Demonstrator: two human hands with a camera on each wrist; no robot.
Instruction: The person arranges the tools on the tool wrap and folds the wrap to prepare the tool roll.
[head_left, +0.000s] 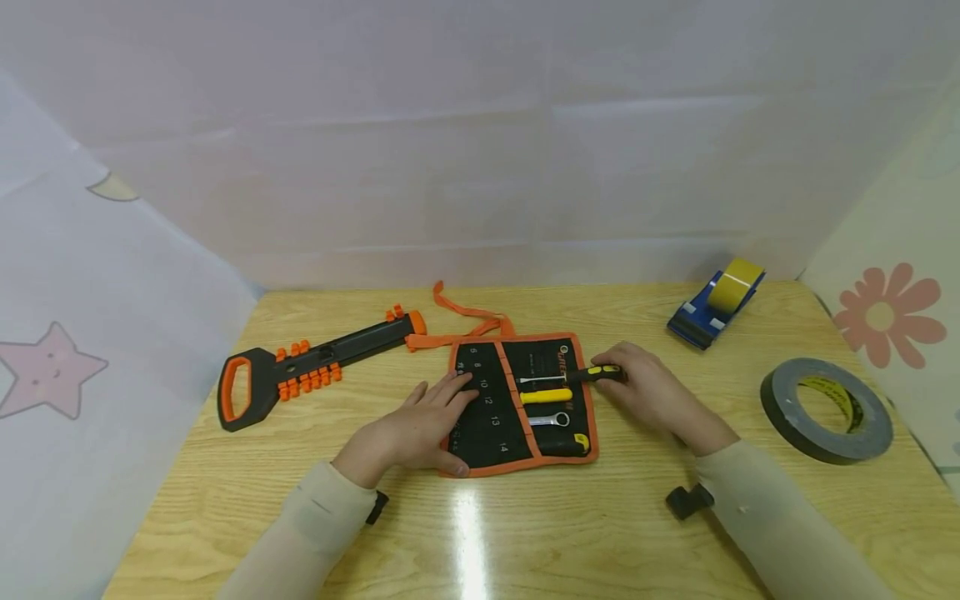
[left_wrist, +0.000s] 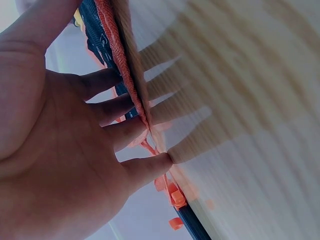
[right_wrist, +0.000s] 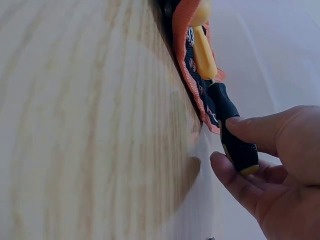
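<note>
A black tool pouch (head_left: 491,425) with orange trim lies unrolled on the table, sizes printed on its left part. My left hand (head_left: 423,425) rests on its left edge with spread, straight fingers. At the pouch's right side my right hand (head_left: 645,387) grips a screwdriver (head_left: 596,373) by its black and yellow handle; thumb and fingers close round that handle (right_wrist: 235,127) in the right wrist view. The screwdriver's shaft lies over the pouch, its tip by the orange pocket band. Below it in the pockets sit a yellow-handled tool (head_left: 546,396), a wrench (head_left: 551,420) and a black tool with a yellow end (head_left: 581,443).
Left of the pouch lies a black tool with an orange-lined grip (head_left: 258,387) and orange clips. Orange ties (head_left: 468,312) trail behind the pouch. A blue tape dispenser (head_left: 701,317) with yellow tape stands back right; a grey tape roll (head_left: 780,408) lies at the right.
</note>
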